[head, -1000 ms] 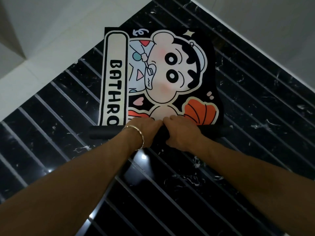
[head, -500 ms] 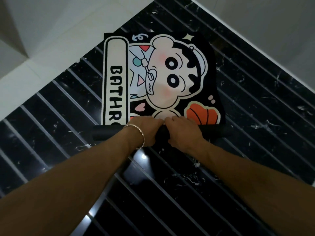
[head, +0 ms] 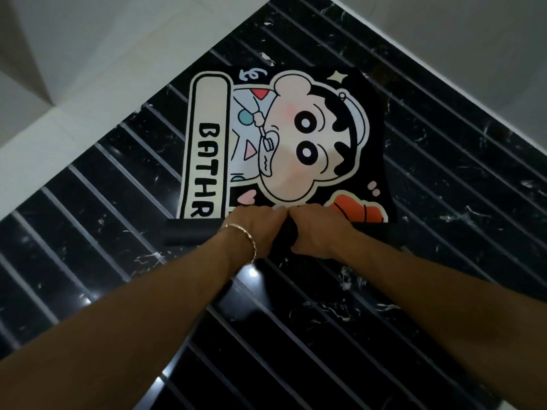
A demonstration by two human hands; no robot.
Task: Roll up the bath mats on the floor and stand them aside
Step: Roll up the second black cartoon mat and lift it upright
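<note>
A black bath mat (head: 284, 134) with a cartoon figure and the letters BATHR lies flat on the dark floor. Its near end is wound into a black roll (head: 189, 233) that runs left to right. My left hand (head: 254, 227), with a bracelet at the wrist, and my right hand (head: 313, 232) sit side by side on the middle of the roll, fingers curled over it. The roll's right end passes under my right forearm and is partly hidden.
The floor (head: 444, 202) is glossy black marble with pale diagonal lines. White tiled walls (head: 88, 54) bound it at the upper left and upper right (head: 473, 39), meeting the floor in a light border.
The roll has advanced away from me over the mat. Fewer letters of the word and less of the orange shape show than a second ago. Both hands moved forward with it.
</note>
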